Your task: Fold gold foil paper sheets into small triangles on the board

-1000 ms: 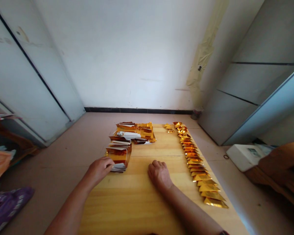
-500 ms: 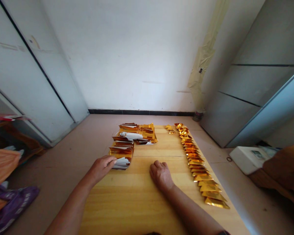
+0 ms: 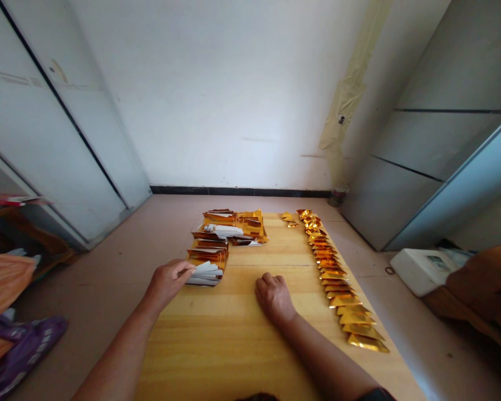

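Note:
My left hand (image 3: pixel 171 281) pinches the left edge of a sheet of gold foil paper (image 3: pixel 207 272), its pale back side up, at the near end of a stack. Behind it lie more gold foil sheets (image 3: pixel 209 245) in overlapping bundles, along with a white paper roll (image 3: pixel 223 230). My right hand (image 3: pixel 274 296) rests on the wooden table (image 3: pixel 242 340) with its fingers curled under; whether anything is inside them is hidden. To its right runs a long row of folded gold foil pieces (image 3: pixel 334 278), overlapping one another along the table's right edge.
A few small gold pieces (image 3: pixel 290 219) lie at the table's far end. Beyond it are a white wall (image 3: pixel 234 111) and a grey refrigerator (image 3: pixel 426 145). On the right stands a white box (image 3: pixel 421 270); on the left are a cabinet (image 3: pixel 54 139) and a purple bag (image 3: pixel 33 345).
My left hand has shifted slightly left and up, and more of the pale sheets at the stack's near end shows fanned out. My right hand has stayed in place.

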`<act>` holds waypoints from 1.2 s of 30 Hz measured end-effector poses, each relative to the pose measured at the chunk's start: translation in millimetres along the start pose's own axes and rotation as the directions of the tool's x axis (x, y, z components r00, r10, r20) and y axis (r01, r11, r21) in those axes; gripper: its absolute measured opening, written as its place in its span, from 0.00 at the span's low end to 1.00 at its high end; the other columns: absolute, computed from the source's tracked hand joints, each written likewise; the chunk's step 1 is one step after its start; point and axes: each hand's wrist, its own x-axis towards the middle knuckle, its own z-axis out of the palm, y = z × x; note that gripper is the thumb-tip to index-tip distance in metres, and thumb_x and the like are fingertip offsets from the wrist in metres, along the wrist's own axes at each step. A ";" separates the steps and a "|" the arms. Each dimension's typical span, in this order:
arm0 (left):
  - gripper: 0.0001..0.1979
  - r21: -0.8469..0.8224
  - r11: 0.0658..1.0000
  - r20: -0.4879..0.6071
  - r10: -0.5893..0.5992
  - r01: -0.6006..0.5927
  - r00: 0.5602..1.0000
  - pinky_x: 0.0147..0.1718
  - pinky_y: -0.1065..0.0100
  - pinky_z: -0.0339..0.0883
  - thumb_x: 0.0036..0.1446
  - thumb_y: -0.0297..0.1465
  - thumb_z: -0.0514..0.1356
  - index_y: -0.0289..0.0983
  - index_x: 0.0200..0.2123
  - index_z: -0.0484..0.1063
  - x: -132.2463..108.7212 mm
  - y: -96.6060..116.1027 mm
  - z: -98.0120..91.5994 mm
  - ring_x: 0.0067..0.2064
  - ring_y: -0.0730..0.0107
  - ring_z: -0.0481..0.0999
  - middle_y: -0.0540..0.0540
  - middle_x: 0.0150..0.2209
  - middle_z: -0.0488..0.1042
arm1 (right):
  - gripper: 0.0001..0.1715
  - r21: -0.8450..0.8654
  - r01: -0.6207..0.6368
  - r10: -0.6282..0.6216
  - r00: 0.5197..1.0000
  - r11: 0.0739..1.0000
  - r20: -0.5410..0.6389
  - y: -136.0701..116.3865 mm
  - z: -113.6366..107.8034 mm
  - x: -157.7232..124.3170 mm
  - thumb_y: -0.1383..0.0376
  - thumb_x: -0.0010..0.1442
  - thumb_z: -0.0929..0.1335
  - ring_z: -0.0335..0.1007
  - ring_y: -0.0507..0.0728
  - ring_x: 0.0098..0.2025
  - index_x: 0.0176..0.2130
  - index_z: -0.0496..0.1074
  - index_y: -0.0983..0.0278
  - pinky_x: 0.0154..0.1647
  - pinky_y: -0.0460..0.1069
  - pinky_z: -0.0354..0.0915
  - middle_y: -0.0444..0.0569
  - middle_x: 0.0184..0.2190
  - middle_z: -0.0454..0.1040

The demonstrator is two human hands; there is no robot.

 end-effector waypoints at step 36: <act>0.17 -0.996 0.084 -0.024 -0.442 0.015 0.897 0.39 0.65 0.70 0.49 0.36 0.63 0.38 0.43 0.70 4.5 119.4 7.3 0.39 0.65 0.76 0.46 0.40 0.77 | 0.28 0.986 -0.156 -0.046 0.987 -0.066 0.153 -15.1 -41.4 4.8 0.48 0.54 0.67 0.67 0.59 0.47 0.50 0.66 0.59 0.44 0.54 0.63 0.52 0.45 0.71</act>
